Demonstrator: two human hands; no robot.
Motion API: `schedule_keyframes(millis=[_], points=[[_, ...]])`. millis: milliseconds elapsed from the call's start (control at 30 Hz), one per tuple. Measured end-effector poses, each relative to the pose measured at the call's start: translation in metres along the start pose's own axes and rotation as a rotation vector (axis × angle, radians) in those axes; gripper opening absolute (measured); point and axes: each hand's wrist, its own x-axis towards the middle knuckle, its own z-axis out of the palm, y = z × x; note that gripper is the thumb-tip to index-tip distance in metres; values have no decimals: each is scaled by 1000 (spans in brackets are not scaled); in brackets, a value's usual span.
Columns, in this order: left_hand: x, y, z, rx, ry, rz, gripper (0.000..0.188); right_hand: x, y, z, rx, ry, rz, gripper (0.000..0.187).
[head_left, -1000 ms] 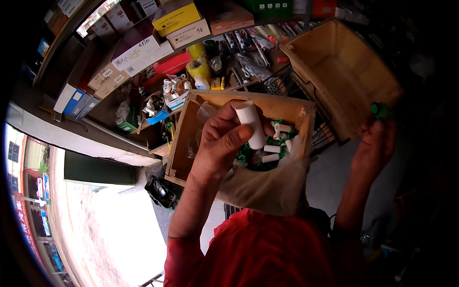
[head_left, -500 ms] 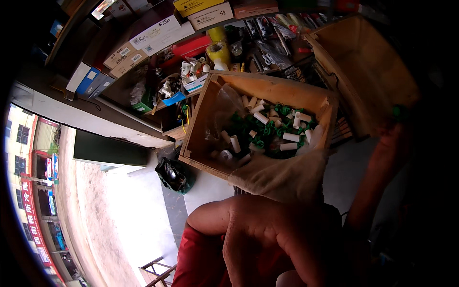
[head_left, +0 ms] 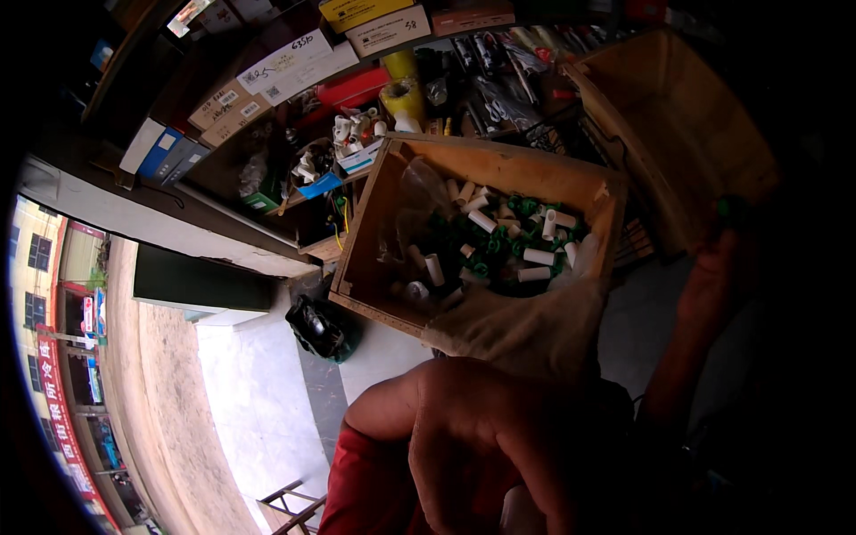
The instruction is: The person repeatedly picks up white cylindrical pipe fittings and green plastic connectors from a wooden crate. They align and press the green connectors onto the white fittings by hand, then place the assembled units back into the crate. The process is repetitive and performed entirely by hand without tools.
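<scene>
Close to the camera at the lower middle, my left hand (head_left: 473, 419) is bent with its fingers curled downward. Between those fingers shows a pale rounded piece (head_left: 519, 510), mostly hidden by the hand and the lower edge. My right arm stretches out on the right, and my right hand (head_left: 718, 254) is closed on a small green plastic piece (head_left: 731, 210) in front of a second wooden box (head_left: 682, 125). Shadow hides most of those fingers. Ahead of me, a wooden box (head_left: 499, 159) contains white tube pieces (head_left: 481, 221), green plastic pieces (head_left: 481, 266) and clear plastic bags.
A beige cloth (head_left: 526, 330) drapes over the box's near edge. Behind stand a blue carton of white fittings (head_left: 361, 156), a yellow roll (head_left: 403, 96) and shelved cartons (head_left: 294, 67). A dark bag (head_left: 323, 325) lies on the floor at left, near a bright doorway.
My right hand, with the green piece, has shifted slightly left. My left hand keeps nearly the same pose. The whole view has moved a little.
</scene>
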Motion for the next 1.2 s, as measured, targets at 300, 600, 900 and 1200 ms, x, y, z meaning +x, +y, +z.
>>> schedule_keyframes(millis=[300,600,900,1200], points=[[-80,73,-89,694,880,-585,32,-24,16,33,20,-221,204,28],[-131,57,-130,859,1068,-567,31,-41,61,78,84,-520,353,29],[-168,54,-143,871,1064,-533,34,-58,107,77,-11,-607,382,25],[-171,52,-142,883,1060,-579,35,-59,108,80,12,-644,384,26]])
